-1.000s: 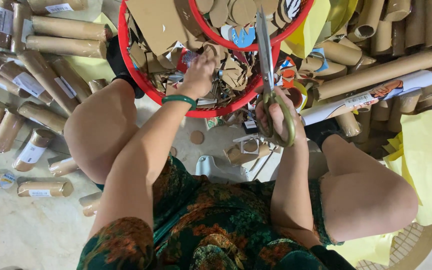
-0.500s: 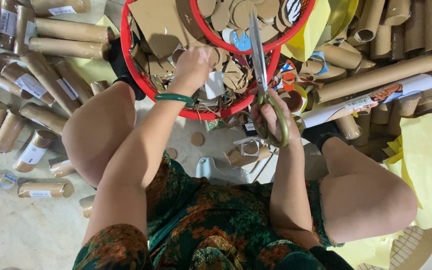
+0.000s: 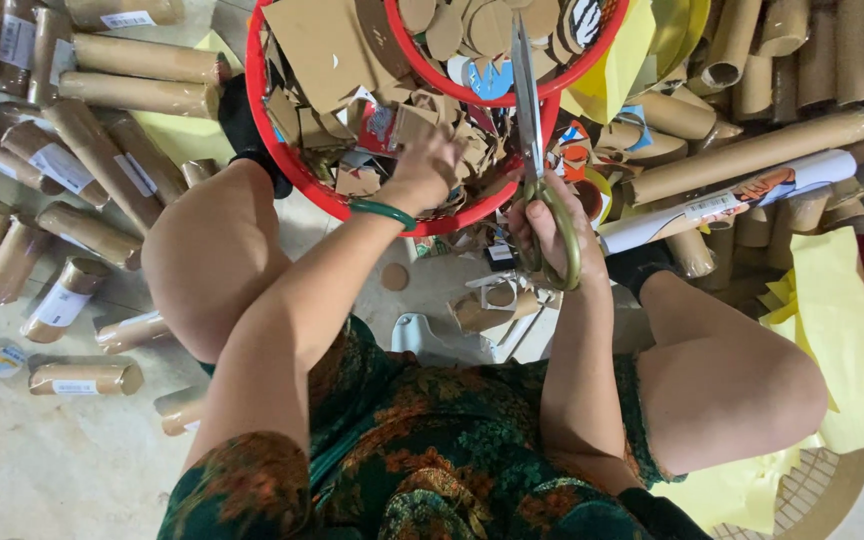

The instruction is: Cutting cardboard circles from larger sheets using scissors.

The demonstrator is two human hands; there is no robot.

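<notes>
Cardboard scraps (image 3: 352, 60) fill the red basket (image 3: 282, 165) straight ahead of me, between my knees, and my left hand (image 3: 430, 165) is down among them at the near rim, fingers curled into the pile; I cannot tell whether they have closed on one piece or only rest on the heap. My right hand (image 3: 544, 225) sits just beside it, to the right and a little nearer my body, wrapped through the green loops of the scissors (image 3: 530, 130). Their blades are shut and run long and straight away from me, up over the basket's edge, tips pointing at a second red rim (image 3: 422, 75) holding round cut-outs. So the scraps lie forward of both hands, the left one already in them, the blade's long axis lined up beside that hand. A green bangle (image 3: 382, 212) rings my left wrist. Brown cardboard tubes (image 3: 102, 150) lie scattered on the floor to both sides, and yellow paper sheets (image 3: 842, 330) spread past my right knee.
</notes>
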